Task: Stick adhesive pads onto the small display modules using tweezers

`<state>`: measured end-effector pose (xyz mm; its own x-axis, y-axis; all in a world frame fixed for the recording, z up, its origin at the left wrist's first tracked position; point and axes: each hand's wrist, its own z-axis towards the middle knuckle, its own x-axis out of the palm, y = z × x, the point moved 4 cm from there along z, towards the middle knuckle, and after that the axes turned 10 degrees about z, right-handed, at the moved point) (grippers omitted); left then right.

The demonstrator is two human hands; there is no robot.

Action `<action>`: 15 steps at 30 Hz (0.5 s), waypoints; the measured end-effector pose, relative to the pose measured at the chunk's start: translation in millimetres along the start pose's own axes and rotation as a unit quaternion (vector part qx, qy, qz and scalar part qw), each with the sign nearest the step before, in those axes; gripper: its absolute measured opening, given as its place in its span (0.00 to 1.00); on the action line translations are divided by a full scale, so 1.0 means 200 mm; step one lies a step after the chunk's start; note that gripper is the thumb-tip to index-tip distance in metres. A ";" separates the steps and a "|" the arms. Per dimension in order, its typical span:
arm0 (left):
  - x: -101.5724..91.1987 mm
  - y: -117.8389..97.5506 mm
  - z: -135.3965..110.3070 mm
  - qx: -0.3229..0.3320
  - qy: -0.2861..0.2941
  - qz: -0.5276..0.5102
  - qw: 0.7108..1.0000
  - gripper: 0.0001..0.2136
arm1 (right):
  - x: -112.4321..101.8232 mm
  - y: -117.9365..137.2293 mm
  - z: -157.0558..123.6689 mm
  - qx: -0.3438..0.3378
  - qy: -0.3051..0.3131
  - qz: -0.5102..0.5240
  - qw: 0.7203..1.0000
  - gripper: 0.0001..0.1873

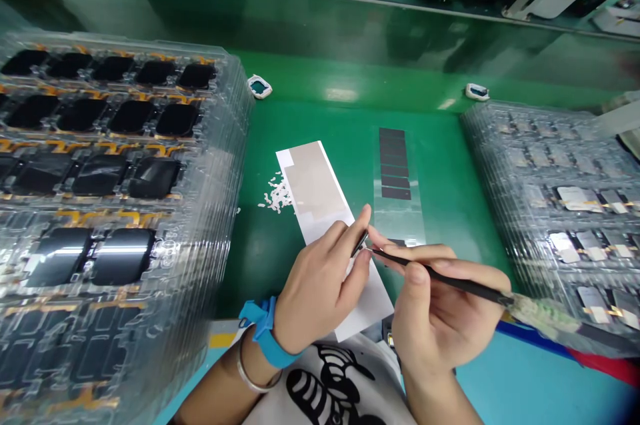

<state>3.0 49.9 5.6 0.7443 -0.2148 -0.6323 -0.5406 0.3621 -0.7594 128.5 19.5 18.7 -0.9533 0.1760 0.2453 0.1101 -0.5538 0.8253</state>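
Left hand [317,282] pinches a small dark part [359,244], right hand [443,318] a black tool [470,286], near clear trays [220,165] holding black panels [131,117].

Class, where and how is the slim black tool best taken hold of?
The black tool is probably best pinched along its dark shaft, short of the pale wrapping, coming from the right, as the right hand does: its narrow tip points left toward the small dark part in the left hand, so this leaves the tip free.

Desk [440,158]: brightly lit, pale glare near the back.
Screens [125,258]: I catch white streaks of reflected light.
Left trays [225,112]: blurred and stretched.
Held part [359,244]: too small to make out.
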 end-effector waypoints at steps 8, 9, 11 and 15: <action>-0.01 0.01 -0.01 0.010 0.000 -0.038 0.999 0.25 | 0.00 -0.01 0.00 0.001 -0.005 -0.010 1.000 0.18; -0.01 0.01 -0.02 0.010 0.001 -0.041 0.999 0.25 | 0.00 -0.01 0.00 0.001 -0.005 -0.009 1.000 0.18; -0.01 0.01 -0.02 0.008 0.003 -0.044 0.999 0.25 | 0.00 -0.01 0.00 0.000 -0.007 -0.006 1.000 0.18; -0.01 0.01 -0.01 0.006 0.003 -0.039 0.999 0.25 | 0.00 -0.01 0.00 -0.001 -0.010 -0.003 1.000 0.18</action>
<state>-0.3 48.2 5.5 0.7814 -0.2485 -0.5724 -0.4762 0.3555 -0.8043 128.9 21.6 16.9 -0.9478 0.1963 0.2511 0.1038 -0.5550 0.8253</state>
